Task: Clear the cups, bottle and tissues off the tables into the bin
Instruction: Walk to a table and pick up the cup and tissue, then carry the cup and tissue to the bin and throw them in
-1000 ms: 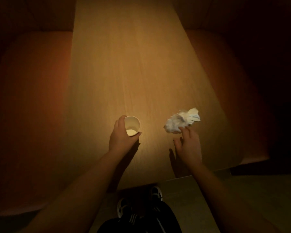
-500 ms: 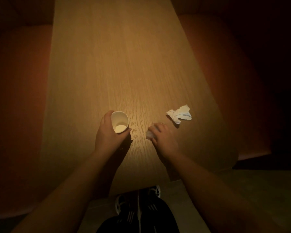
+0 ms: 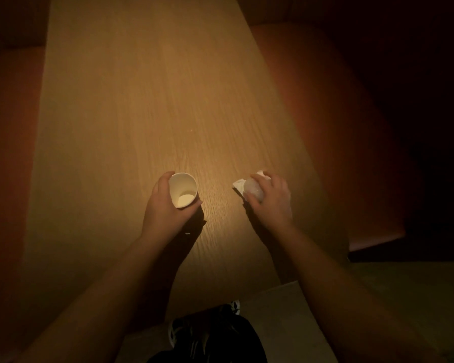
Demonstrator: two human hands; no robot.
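The left hand is curled round a small white paper cup, tipped so its round, smooth inside shows, just above the wooden table with its fine grain. The right hand has its fingers closed over crumpled white tissues, soft and lumpy, at the table's near end, with a flat corner sticking out.

Both bare forearms extend forward. Left hand curled, thumb near side, fingers wrapped round a held object. Right hand palm down, fingers clenched on a wad.
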